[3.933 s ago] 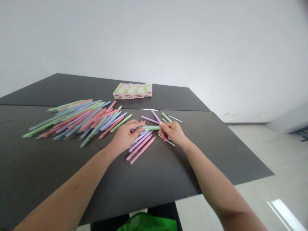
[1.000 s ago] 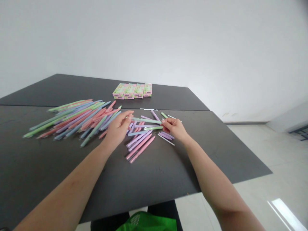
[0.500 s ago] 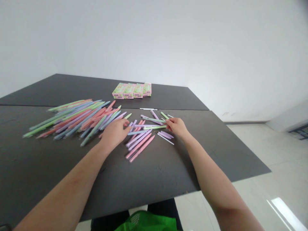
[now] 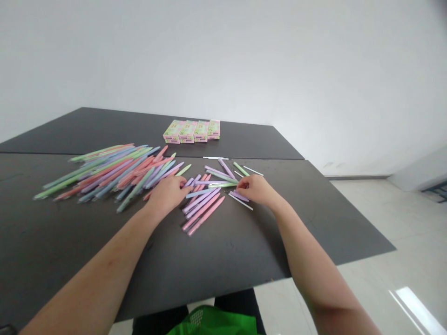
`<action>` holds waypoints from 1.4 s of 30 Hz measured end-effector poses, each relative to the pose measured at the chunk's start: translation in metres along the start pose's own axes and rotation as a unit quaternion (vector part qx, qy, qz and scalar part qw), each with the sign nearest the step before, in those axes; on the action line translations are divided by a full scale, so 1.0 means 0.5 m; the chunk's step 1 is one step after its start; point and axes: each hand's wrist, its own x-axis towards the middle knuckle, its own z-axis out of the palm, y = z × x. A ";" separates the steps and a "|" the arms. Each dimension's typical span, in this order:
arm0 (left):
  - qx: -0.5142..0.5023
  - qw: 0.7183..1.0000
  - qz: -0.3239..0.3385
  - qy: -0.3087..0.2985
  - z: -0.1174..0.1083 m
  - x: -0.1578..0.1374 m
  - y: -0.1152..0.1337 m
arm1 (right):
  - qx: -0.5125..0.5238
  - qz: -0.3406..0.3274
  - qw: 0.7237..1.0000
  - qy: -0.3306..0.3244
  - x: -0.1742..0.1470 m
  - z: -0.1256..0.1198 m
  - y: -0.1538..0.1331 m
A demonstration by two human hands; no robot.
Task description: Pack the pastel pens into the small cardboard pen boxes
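Note:
My left hand point(image 4: 168, 194) is closed, with thumb and fingertips curled toward each other beside the left end of a blue pen barrel point(image 4: 200, 193); whatever they pinch is hidden. Around it lie purple barrels point(image 4: 202, 201) and pink barrels point(image 4: 206, 216). Across from it, my right hand point(image 4: 257, 190) has its fingers drawn together at the right end of a light green barrel point(image 4: 223, 185). Short purple pieces point(image 4: 240, 196) lie partly under this hand, and what its fingertips grip cannot be made out. A pale grey-green barrel point(image 4: 220, 175) rests between the hands.
A large heap of wrapped pink, blue, green and purple pens point(image 4: 115, 172) covers the left of the dark table point(image 4: 209, 265). Small green-and-pink boxes point(image 4: 186, 131) stand at the back. Thin white sticks point(image 4: 253, 170) lie on the right, near a green piece point(image 4: 240, 169).
My right hand has come slightly toward me, and the pale grey-green barrel that was at its fingers now lies away from it. The blue barrel has tilted slightly; my left hand has barely moved.

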 end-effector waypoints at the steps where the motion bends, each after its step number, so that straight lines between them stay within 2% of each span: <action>1: 0.001 1.000 -0.002 -0.001 0.000 0.000 -0.001 | -0.019 0.001 1.000 -0.003 -0.001 0.001 0.001; 7: 0.015 1.000 0.004 -0.002 0.000 0.002 -0.003 | -0.095 0.016 0.995 -0.024 -0.002 0.005 0.005; 13: 0.024 1.000 0.015 -0.013 -0.004 -0.004 0.004 | -0.083 0.004 0.995 -0.049 0.002 0.010 0.011; 16: 0.029 0.999 0.027 0.017 -0.004 -0.007 0.003 | -0.077 0.009 0.996 -0.054 0.004 0.013 0.011; 19: 0.025 0.995 0.059 0.073 -0.005 -0.006 -0.001 | -0.080 0.021 0.995 -0.057 0.005 0.014 0.007; 23: -0.026 0.988 0.100 0.118 -0.004 -0.003 0.000 | -0.086 0.024 0.994 -0.060 0.003 0.012 0.000; 27: -0.126 0.973 0.162 0.103 -0.004 -0.010 0.012 | -0.079 0.023 0.995 -0.052 -0.002 0.001 -0.006; 30: -0.174 0.960 0.206 0.082 -0.004 -0.022 0.027 | -0.017 0.017 1.000 -0.001 -0.004 -0.008 -0.010; 32: -0.195 0.953 0.223 0.063 -0.004 -0.030 0.036 | 0.082 0.005 0.995 0.049 -0.005 -0.008 -0.016; 34: -0.214 0.947 0.237 0.035 -0.004 -0.035 0.044 | 0.227 -0.024 0.971 0.074 -0.005 -0.002 -0.026; 37: -0.226 0.942 0.249 0.009 -0.002 -0.037 0.050 | 0.398 -0.076 0.913 0.052 -0.008 0.017 -0.046; 39: -0.222 0.940 0.257 0.005 -0.001 -0.038 0.052 | 0.421 -0.103 0.901 0.028 -0.011 0.028 -0.058; 42: -0.220 0.938 0.269 0.001 0.000 -0.039 0.054 | 0.410 -0.132 0.902 0.029 -0.015 0.039 -0.070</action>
